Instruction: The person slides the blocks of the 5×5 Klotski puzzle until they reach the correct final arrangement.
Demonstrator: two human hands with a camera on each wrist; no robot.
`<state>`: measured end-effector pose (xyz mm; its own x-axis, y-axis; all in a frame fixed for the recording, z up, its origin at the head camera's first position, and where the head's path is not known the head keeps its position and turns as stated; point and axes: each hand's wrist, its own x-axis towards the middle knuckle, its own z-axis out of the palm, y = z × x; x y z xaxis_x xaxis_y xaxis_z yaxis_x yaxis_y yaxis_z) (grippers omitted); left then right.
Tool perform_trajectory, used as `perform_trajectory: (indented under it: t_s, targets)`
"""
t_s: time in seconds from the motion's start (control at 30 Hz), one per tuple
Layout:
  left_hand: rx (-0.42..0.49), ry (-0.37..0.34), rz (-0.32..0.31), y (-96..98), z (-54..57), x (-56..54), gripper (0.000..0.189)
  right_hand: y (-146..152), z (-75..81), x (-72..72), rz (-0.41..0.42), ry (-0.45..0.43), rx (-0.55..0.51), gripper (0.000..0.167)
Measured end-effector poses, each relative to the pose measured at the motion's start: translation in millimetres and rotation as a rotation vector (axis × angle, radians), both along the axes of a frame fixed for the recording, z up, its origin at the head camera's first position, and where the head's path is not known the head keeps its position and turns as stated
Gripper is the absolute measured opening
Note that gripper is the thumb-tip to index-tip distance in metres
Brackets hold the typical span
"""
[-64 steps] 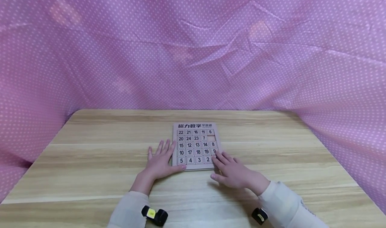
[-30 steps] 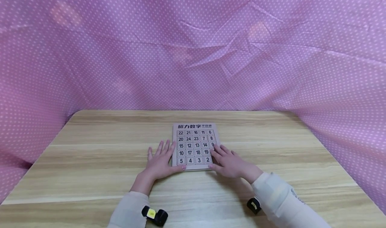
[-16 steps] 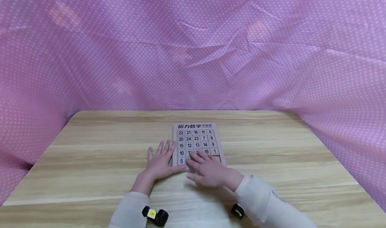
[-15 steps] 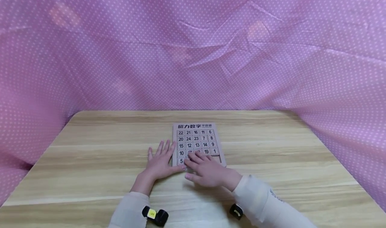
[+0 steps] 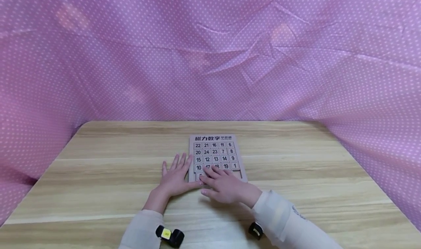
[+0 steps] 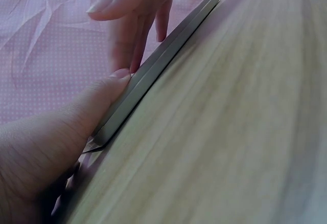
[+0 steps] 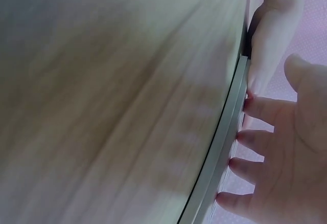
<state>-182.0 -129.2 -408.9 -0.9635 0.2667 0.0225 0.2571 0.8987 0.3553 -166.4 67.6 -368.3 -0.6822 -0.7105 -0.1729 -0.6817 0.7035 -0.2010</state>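
Observation:
In the head view a flat number sliding puzzle [image 5: 243, 168] lies on the table, its numbered tiles in rows. A gap shows at the bottom right corner, below tile 1 [image 5: 235, 165]. My left hand [image 5: 174, 177] rests spread along the puzzle's left side, its thumb on the near left corner. My right hand [image 5: 225, 187] reaches over the near edge, fingertips on the lower tiles, hiding most of the bottom row. In the right wrist view its fingers [image 7: 250, 170] are fairly straight and touch the top face. The left thumb [image 6: 104, 93] presses the rim in the left wrist view.
The wooden table [image 5: 108, 168] extends around the puzzle on all sides. A pink dotted cloth [image 5: 210, 59] hangs behind it and at both sides. Black wrist cameras sit on the left sleeve [image 5: 141, 230] and the right sleeve [image 5: 279, 216].
Tiles 8, 9 and 1 have slid up one place, so the gap went from the second row to the bottom right corner. My right hand moved left; my left hand stayed in place.

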Motion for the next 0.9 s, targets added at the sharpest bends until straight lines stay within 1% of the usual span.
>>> perform_trajectory:
  t_s: [0.23, 0.6, 0.77, 0.9]
  targets:
    - [0.006, 0.001, 0.002, 0.1, -0.5, -0.7, 0.103, 9.4, 1.0, 2.0, -0.02, 0.001, -0.002, 0.054]
    - [0.019, -0.005, 0.01, 0.4, 0.3, -0.4, 0.102, 19.7, 3.0, 3.6, -0.022, 0.003, -0.022, 0.052]
    - [0.017, -0.006, 0.007, 1.0, 0.3, -0.5, 0.102, 21.0, 2.9, 5.4, -0.03, 0.001, -0.023, 0.053]
    - [0.017, -0.008, 0.007, -0.1, 0.0, -0.7, 0.102, 16.7, 7.3, 3.0, -0.049, -0.015, -0.023, 0.056]
